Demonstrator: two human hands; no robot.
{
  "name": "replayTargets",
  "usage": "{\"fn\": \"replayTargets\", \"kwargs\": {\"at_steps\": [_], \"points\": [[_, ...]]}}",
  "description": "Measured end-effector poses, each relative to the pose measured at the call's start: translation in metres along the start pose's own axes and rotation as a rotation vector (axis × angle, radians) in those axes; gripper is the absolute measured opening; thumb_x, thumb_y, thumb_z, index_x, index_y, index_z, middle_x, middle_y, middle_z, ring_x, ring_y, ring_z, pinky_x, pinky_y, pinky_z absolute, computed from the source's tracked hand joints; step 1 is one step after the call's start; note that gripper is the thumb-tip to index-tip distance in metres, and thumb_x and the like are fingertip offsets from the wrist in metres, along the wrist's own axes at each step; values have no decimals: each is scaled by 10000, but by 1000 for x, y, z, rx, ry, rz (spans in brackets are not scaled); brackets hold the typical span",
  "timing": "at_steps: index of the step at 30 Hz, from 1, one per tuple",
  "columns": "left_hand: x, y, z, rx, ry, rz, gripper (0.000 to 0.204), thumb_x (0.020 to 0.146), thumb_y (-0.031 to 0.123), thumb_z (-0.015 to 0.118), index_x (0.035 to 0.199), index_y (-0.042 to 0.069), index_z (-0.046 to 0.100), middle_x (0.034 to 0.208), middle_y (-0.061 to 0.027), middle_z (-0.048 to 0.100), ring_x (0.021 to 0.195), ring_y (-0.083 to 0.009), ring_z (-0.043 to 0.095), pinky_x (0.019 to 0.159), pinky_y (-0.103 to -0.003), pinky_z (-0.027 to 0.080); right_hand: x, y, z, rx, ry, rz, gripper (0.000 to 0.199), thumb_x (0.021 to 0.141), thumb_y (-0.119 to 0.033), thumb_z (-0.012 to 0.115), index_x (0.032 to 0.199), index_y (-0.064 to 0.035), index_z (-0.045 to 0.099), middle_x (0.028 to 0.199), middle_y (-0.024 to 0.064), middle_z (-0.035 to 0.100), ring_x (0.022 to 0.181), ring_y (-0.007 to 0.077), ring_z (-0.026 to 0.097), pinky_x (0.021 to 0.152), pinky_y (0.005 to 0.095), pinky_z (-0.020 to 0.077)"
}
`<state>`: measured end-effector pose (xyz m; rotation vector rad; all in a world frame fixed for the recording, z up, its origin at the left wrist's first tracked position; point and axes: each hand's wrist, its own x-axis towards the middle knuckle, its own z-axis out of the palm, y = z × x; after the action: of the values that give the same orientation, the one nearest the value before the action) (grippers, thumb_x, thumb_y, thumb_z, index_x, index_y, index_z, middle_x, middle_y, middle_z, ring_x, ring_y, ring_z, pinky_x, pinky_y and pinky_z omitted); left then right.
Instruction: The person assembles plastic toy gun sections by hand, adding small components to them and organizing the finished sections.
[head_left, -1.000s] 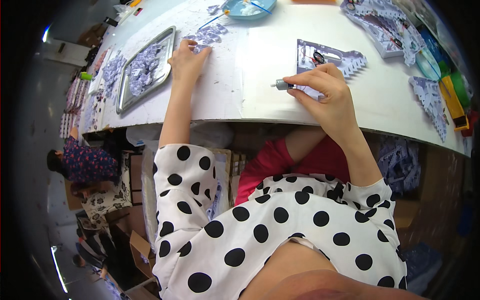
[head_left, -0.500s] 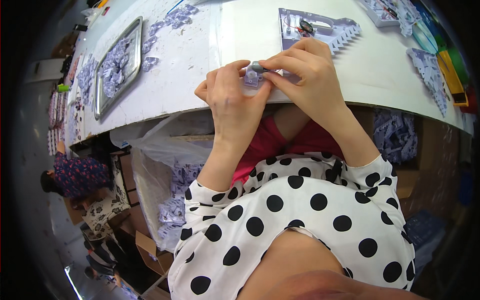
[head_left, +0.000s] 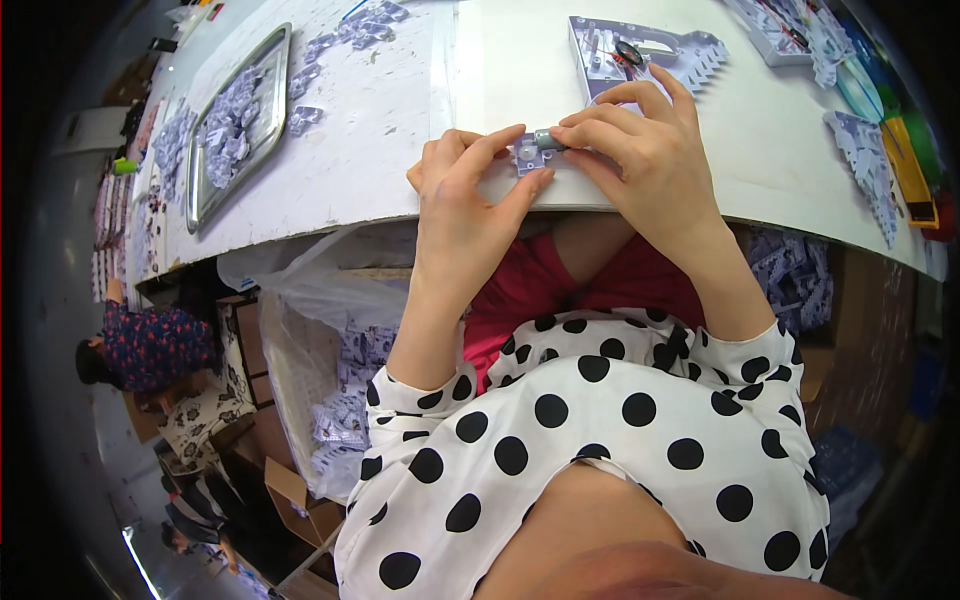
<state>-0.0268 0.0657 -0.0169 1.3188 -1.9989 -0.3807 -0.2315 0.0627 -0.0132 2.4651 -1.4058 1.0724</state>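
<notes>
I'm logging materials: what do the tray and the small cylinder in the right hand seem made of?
The tray looks like polished metal: its silvery rim catches bright reflections. The small cylinder seems metal too, grey with a soft sheen, though plastic is possible.

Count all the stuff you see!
table: one, white, top
cylinder: one, grey, upper centre
small piece: one, lilac, by cylinder
tray: one, silver, upper left
loose pieces: many, lilac, around tray
toothed shells: several, lilac, upper right
container: one, yellow, right
plastic bag: one, clear, below table
open cardboard box: one, brown, lower left
other people: two, dark clothes, left
dotted top: one, white, lower centre
left hand: one, bare, at small piece
right hand: one, bare, holding cylinder
</notes>
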Motion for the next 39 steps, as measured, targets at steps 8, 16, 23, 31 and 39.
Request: {"fn": "replayTargets", "kwargs": {"at_steps": [8,16,23,31,39], "points": [[12,-9,-13,-132,13,-18,401,797,149,846,1179,76,747,966,-82,672,939,-187,631,887,-337,493,2,-2,-1,-51,24,-86,134,788,-214,791,894,-155,736,916,-71,708,1061,177,608,1103,502,361],[152,-149,-86,291,355,-55,226,920,228,660,1091,135,775,1030,-75,733,991,-245,682,982,-437,408,-6,-3,5,14,40,-72,231,808,-213,798,1019,-147,729,1073,-45,707,1107,209,591,1133,499,324],[242,-194,-64,378,151,-45,263,918,222,616,1135,207,764,1101,-92,757,1067,-286,674,1087,-479,348,-8,-3,9,-13,113,-76,244,754,-246,819,954,-131,738,1086,-48,689,1099,190,565,1105,533,343],[315,-220,-22,434,-36,-13,389,870,191,635,1250,168,715,1204,-198,701,1152,-367,649,1019,-425,502,-14,-8,10,1,83,-45,296,754,-276,820,982,-111,728,1097,-19,687,1114,194,555,1120,545,340],[316,-256,-38,543,186,31,277,863,201,679,1112,118,768,1046,-181,745,966,-325,727,907,-393,558,-16,-16,8,22,56,-36,307,782,-305,811,1003,-106,733,1083,-9,686,1127,198,559,1139,536,334]]}}
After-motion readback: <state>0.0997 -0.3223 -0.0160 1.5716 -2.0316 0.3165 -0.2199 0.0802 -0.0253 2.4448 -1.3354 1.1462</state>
